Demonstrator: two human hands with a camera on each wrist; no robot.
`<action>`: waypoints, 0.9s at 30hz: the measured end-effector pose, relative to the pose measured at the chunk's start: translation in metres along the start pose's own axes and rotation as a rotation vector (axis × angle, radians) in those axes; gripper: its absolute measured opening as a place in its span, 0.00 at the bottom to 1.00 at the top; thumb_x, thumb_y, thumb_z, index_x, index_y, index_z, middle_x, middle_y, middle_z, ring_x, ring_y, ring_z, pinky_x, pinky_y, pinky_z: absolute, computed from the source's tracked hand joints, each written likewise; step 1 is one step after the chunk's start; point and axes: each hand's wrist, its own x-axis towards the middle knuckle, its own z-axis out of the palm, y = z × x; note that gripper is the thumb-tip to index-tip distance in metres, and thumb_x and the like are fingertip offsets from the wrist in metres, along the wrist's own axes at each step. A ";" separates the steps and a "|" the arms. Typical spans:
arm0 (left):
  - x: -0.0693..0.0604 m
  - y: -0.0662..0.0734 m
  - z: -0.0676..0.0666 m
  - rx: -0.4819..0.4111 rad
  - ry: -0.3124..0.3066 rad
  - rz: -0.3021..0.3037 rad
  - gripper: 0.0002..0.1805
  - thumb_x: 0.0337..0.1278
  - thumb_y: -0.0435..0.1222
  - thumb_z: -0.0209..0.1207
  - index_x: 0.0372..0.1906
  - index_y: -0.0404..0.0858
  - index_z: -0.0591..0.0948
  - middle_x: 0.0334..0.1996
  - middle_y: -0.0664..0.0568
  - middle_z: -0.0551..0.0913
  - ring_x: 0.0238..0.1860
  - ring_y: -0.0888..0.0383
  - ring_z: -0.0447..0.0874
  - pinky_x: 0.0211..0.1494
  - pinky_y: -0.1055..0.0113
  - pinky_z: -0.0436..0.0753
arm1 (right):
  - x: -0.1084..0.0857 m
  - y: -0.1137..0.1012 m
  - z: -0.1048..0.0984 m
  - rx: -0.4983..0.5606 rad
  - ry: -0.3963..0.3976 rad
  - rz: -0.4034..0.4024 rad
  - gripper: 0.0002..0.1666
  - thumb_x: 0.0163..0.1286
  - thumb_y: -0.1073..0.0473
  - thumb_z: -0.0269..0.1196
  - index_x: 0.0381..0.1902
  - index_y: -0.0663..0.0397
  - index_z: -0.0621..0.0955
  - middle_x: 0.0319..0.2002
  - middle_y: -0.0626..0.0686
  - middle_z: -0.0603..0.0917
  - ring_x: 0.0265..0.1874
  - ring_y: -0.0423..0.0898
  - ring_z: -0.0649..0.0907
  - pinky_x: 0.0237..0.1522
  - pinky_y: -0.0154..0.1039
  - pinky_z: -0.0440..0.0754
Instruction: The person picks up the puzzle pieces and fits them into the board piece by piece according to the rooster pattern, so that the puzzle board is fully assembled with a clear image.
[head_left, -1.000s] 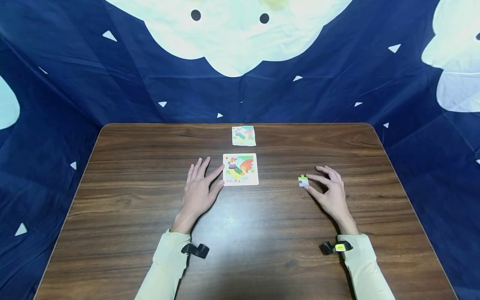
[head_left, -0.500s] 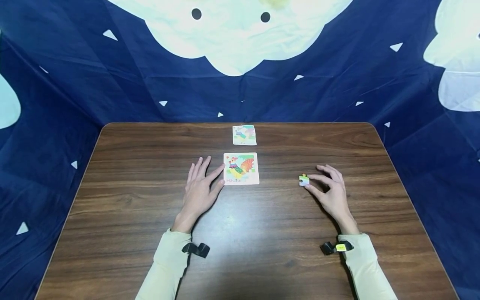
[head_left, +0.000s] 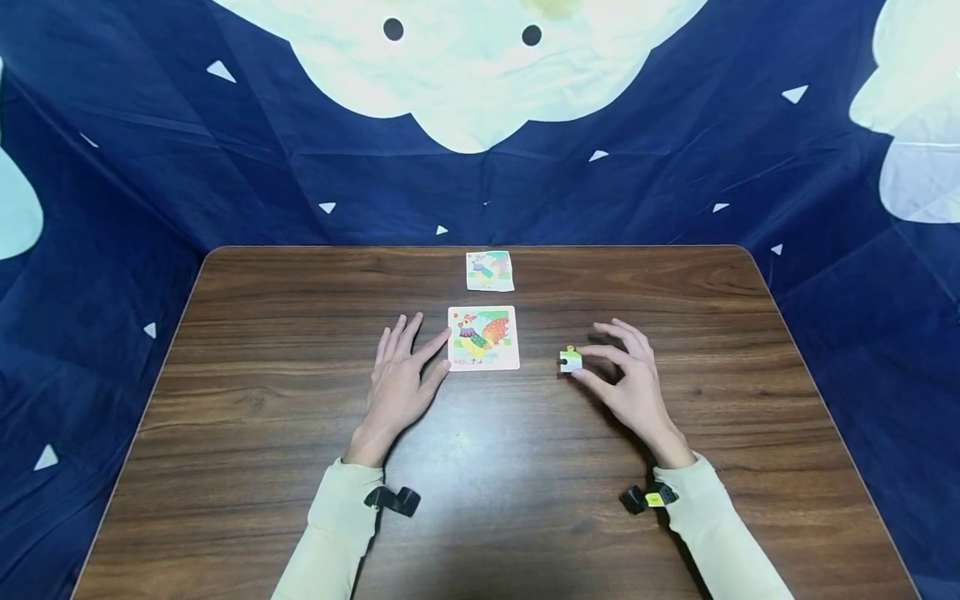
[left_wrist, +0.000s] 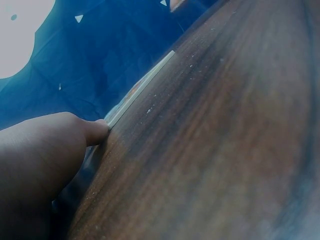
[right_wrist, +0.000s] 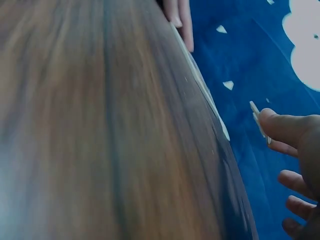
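Note:
In the head view, a square rooster puzzle board (head_left: 483, 338) with a pale border lies flat on the table. My left hand (head_left: 397, 383) rests at its left side, fingers extended, thumb and index fingertips touching the edge. The left wrist view shows the thumb (left_wrist: 95, 132) against the board's thin side (left_wrist: 142, 90). To the right of the board, my right hand (head_left: 630, 383) pinches a small green and pale-lilac jigsaw piece (head_left: 571, 361) between thumb and index finger. The right wrist view has this piece (right_wrist: 259, 122) edge-on, held above the tabletop, apart from the board.
Behind the board lies a smaller square sheet (head_left: 490, 271) with a paler rooster picture. The brown wood-grain table (head_left: 300, 333) has rounded far corners. A dark blue cloth (head_left: 480, 192) with white shapes hangs around its back and sides.
My right hand has moved left with the jigsaw piece, closer to the board, in the last half second. The left hand and the board have stayed put.

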 end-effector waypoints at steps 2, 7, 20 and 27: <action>0.000 0.000 0.001 -0.001 0.004 0.002 0.29 0.81 0.50 0.61 0.79 0.51 0.80 0.88 0.38 0.60 0.90 0.37 0.46 0.92 0.43 0.40 | 0.003 -0.005 0.006 0.007 -0.008 -0.018 0.22 0.57 0.65 0.86 0.50 0.52 0.94 0.68 0.64 0.84 0.76 0.72 0.71 0.78 0.73 0.59; -0.001 0.000 0.002 -0.004 0.003 0.001 0.29 0.81 0.50 0.61 0.79 0.51 0.80 0.88 0.38 0.61 0.90 0.38 0.46 0.92 0.43 0.40 | 0.012 -0.016 0.017 0.032 -0.029 -0.047 0.22 0.58 0.62 0.87 0.50 0.53 0.94 0.67 0.65 0.84 0.77 0.69 0.71 0.79 0.69 0.59; 0.000 0.000 0.000 0.002 -0.004 -0.003 0.29 0.81 0.51 0.61 0.79 0.51 0.80 0.88 0.39 0.60 0.91 0.39 0.44 0.92 0.46 0.38 | 0.034 -0.024 0.062 0.130 -0.029 -0.036 0.18 0.64 0.54 0.84 0.51 0.48 0.94 0.67 0.62 0.85 0.77 0.66 0.71 0.82 0.67 0.59; 0.000 0.001 -0.001 -0.004 -0.004 0.001 0.29 0.82 0.51 0.61 0.79 0.51 0.80 0.88 0.38 0.60 0.91 0.38 0.44 0.92 0.45 0.38 | 0.037 -0.015 0.083 0.186 -0.011 -0.017 0.19 0.64 0.50 0.85 0.51 0.45 0.95 0.67 0.56 0.86 0.76 0.58 0.75 0.80 0.61 0.67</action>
